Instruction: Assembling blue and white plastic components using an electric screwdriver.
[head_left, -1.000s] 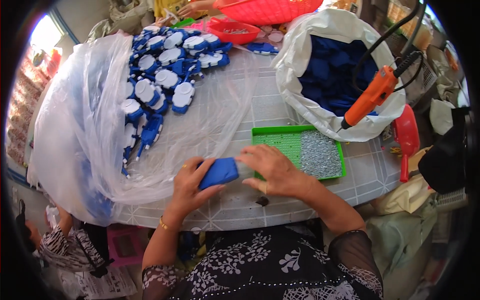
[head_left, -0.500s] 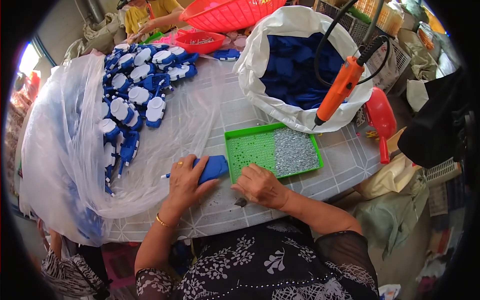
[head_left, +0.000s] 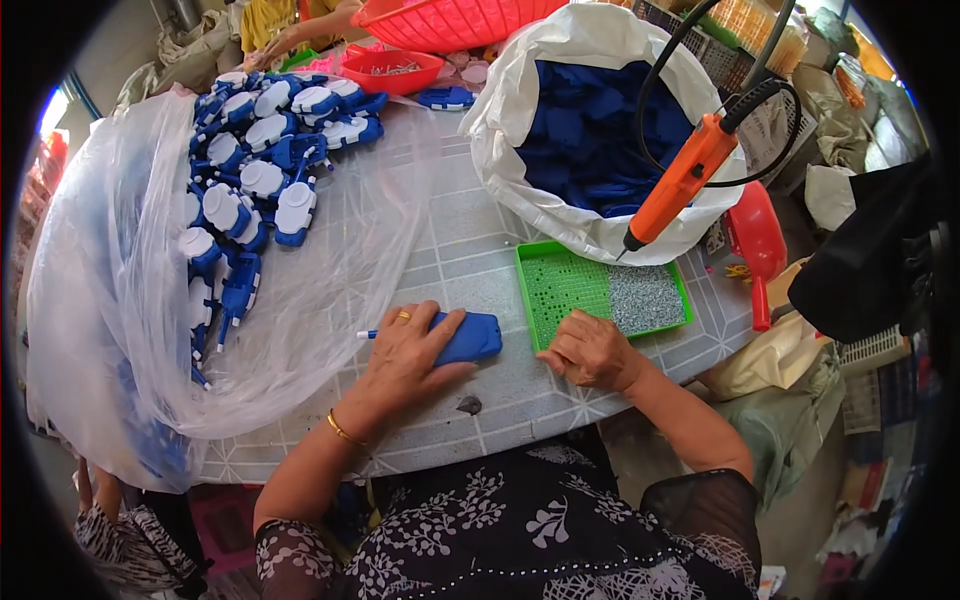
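My left hand (head_left: 405, 355) lies over a blue plastic casing (head_left: 472, 340) on the table, with fingers wrapped on its near end. A thin white tip sticks out to the left of the hand. My right hand (head_left: 590, 350) is closed, knuckles up, at the near edge of a green tray (head_left: 522, 285); whatever its fingers hold is hidden. The tray's left part is a grid of small holes, and small silvery metal pieces (head_left: 648, 298), probably screws, fill its right part. Beyond the tray hangs an orange electric screwdriver (head_left: 678, 185), tip down.
A white sack (head_left: 490, 135) of blue parts stands behind the tray. Blue-and-white assemblies (head_left: 265, 180) pile up on clear plastic sheeting (head_left: 110, 270) at left. A red scoop (head_left: 758, 240) lies at right. Red baskets (head_left: 450, 25) and another person's arm (head_left: 310, 32) are at the back.
The green tray has shifted right along with my right hand. My left hand and the blue casing have also moved right. The view itself has shifted slightly.
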